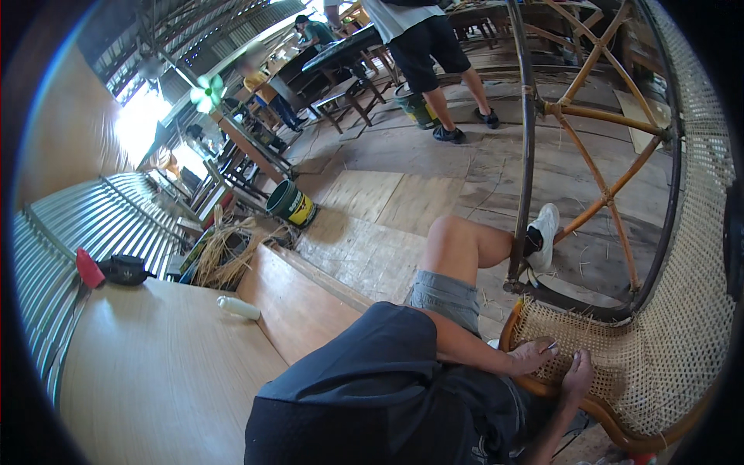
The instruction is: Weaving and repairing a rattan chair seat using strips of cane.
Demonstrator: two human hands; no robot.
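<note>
A large round rattan chair [682, 325] with a woven cane seat lies tilted in front of me. Its bamboo frame spokes [601, 186] rise behind the seat. My left hand [531, 356] rests on the weave near the rim and pinches a thin pale cane strand [552, 346]. My right hand [577, 373] comes up over the brown rim [620, 435], its bent fingers gripping the weave just right of the left hand. My bare knee [457, 240] and white shoe [545, 232] press against the dark frame pole [527, 155].
I sit on a light wooden bench [155, 364] holding a white bottle [238, 308], a black pouch [124, 269] and a red object [88, 268]. A green bucket [291, 204] and loose cane strips [225, 252] sit on the plank floor. People stand at tables farther back [422, 46].
</note>
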